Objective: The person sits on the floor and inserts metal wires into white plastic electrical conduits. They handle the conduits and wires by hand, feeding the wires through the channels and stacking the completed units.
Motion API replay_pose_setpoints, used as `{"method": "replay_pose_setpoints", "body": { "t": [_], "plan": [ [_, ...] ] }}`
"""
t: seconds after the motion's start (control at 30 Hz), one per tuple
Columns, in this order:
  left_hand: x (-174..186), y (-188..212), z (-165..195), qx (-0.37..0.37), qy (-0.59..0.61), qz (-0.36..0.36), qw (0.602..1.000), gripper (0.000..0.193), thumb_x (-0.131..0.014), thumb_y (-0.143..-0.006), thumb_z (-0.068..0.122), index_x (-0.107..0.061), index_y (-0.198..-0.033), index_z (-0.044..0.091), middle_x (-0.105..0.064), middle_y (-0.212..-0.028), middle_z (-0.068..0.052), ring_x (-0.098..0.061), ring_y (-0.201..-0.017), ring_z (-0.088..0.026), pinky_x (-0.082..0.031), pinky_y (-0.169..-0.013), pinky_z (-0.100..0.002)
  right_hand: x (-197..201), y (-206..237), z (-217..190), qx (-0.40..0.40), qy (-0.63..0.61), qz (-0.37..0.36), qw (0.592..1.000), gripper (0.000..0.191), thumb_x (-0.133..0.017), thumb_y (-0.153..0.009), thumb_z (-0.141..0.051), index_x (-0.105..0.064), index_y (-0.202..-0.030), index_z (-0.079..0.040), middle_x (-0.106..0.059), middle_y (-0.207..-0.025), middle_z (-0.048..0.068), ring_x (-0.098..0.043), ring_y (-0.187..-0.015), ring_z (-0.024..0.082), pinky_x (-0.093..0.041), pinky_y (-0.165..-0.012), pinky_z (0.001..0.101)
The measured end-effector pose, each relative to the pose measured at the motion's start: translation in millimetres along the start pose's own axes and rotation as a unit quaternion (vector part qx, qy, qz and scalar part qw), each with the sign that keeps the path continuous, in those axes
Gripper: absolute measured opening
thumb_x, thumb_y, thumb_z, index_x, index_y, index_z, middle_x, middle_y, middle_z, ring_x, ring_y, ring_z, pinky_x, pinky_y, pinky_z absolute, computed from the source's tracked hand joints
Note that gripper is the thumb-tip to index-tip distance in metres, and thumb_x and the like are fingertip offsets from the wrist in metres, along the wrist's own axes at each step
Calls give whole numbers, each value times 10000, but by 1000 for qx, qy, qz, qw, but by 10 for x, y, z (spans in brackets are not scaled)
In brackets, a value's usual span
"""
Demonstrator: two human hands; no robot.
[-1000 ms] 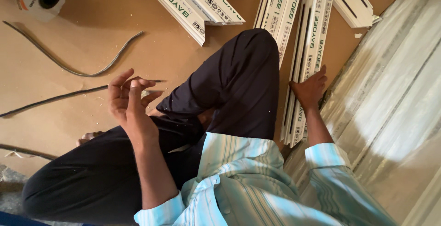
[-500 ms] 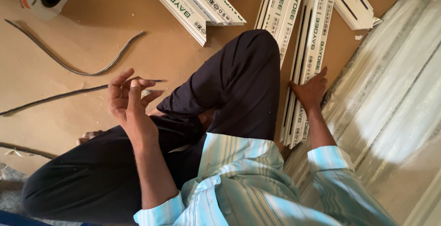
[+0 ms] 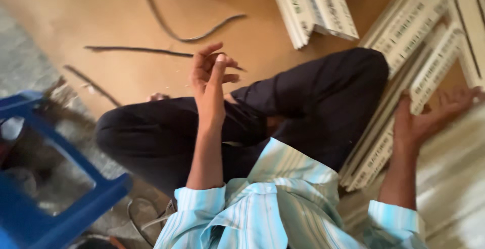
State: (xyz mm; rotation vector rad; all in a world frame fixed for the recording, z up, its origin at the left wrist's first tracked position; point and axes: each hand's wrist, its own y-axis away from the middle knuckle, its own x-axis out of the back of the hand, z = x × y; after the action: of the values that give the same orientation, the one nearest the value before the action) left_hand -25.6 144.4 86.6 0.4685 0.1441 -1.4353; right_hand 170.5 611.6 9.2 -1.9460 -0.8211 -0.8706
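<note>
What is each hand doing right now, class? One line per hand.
Left hand: raised, fingers pinched on a thin dark strip.
Right hand: open, resting on white profiles.

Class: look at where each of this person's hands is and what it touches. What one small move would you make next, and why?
Probably close the right hand on the white profile strip it rests on and draw it toward the lap. That hand lies open on the stack, gripping nothing, while the left hand is raised and pinching something too thin to identify.

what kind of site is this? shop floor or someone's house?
Likely a window or door frame workshop, or a fit-out site, though I can't be sure. A person sits on a brown board floor, right hand on stacked white frame profiles, left hand raised. Dark gasket strips lie loose beside a blue plastic stool.
</note>
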Motion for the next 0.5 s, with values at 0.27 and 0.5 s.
{"method": "replay_pose_setpoints", "body": {
  "t": [0.27, 0.5],
  "plan": [
    [598, -58, 578, -89, -32, 83, 992, 272, -601, -1057, 111, -590, -1312, 17, -690, -1028, -67, -699, -959, -136, -614, -745, -274, -756, -947, -2312, 111, -377, -69, 917, 850, -646, -1089, 53, -61, -1657, -186, -639, -1363, 173, -725, -1159, 266, -627, -958, 354],
    [1094, -59, 826, -47, -100, 162, 980, 270, -581, -1029, 117, -586, -1287, 37, -677, -973, -47, -696, -869, -117, -566, -610, -252, -1537, -1229, -3095, 196, -213, -144, 946, 610, -764, -962, -13, -490, -1507, -25, -653, -1344, 154, -665, -1259, 281, -626, -928, 384]
  ]
}}
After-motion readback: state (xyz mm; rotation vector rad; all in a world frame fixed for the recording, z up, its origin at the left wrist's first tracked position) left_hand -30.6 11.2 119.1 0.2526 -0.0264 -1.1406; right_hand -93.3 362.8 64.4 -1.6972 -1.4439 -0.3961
